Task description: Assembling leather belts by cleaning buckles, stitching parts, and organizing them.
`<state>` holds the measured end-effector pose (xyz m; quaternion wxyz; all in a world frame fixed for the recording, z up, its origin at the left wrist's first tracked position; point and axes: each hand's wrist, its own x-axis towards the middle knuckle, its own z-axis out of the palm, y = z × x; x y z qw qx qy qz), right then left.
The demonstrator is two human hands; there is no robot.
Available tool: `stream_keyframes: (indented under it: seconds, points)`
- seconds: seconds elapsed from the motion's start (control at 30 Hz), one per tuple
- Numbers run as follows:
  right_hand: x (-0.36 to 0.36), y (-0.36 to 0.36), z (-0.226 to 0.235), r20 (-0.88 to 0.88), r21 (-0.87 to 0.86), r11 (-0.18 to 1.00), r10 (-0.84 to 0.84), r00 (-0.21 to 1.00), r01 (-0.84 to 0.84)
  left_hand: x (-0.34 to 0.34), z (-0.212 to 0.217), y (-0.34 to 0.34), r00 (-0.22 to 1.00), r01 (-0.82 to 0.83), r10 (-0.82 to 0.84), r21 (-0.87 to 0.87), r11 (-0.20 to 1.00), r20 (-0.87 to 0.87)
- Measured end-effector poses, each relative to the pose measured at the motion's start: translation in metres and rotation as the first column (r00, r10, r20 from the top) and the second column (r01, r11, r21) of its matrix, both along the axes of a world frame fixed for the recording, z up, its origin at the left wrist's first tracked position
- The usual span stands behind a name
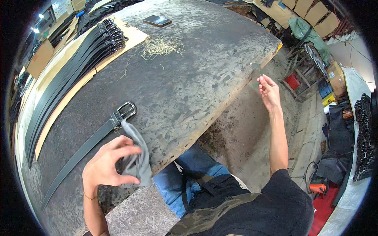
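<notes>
The black, stitched belt [94, 137] lies on the scuffed surface [204, 74], its flat strap toward 10 o'clock from the left hand [108, 161], its rounded metal buckle [127, 110] between 12 and 1. That hand's thumb and fingers are spread apart; soft grey cloth [144, 165] lies at 3 o'clock, contact unclear. The right hand [269, 90] pinches a thin dark tool [256, 68]. Toward the view's 2 to 3 o'clock edge, a cardboard box [336, 80] carries markings too small to read.
</notes>
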<state>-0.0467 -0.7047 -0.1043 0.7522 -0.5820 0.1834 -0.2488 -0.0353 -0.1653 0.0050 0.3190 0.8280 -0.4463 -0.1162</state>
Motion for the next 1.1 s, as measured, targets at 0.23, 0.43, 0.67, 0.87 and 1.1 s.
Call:
stream_keyframes:
  seconds: [0.23, 0.43, 0.67, 0.87, 1.1]
  points:
    - [0.007, 0.017, 0.019, 0.249, -0.418, 0.862, -0.195, 0.949, 0.287, -0.011, -0.028, -0.001, 0.993, -0.017, 0.004, -0.107, 0.994, -0.120]
    - [0.000, 0.035, -0.006, 0.421, -0.678, 0.604, -0.149, 0.894, 0.420, -0.012, -0.034, -0.014, 0.959, -0.087, 0.126, -0.158, 0.984, 0.256]
    - [0.002, 0.054, 0.000, 0.302, -0.943, 0.193, 0.155, 0.941, 0.272, -0.021, -0.023, -0.030, 0.982, 0.000, -0.040, 0.220, 0.976, 0.182]
    - [0.004, 0.052, 0.006, 0.163, -0.957, 0.274, 0.222, 0.961, 0.100, -0.026, -0.033, -0.036, 0.970, -0.023, -0.037, 0.244, 0.970, 0.239]
    - [0.011, -0.008, 0.002, 0.449, 0.015, 0.999, -0.045, 0.892, 0.043, -0.035, -0.035, -0.061, 0.979, -0.088, 0.050, 0.188, 0.978, 0.200]
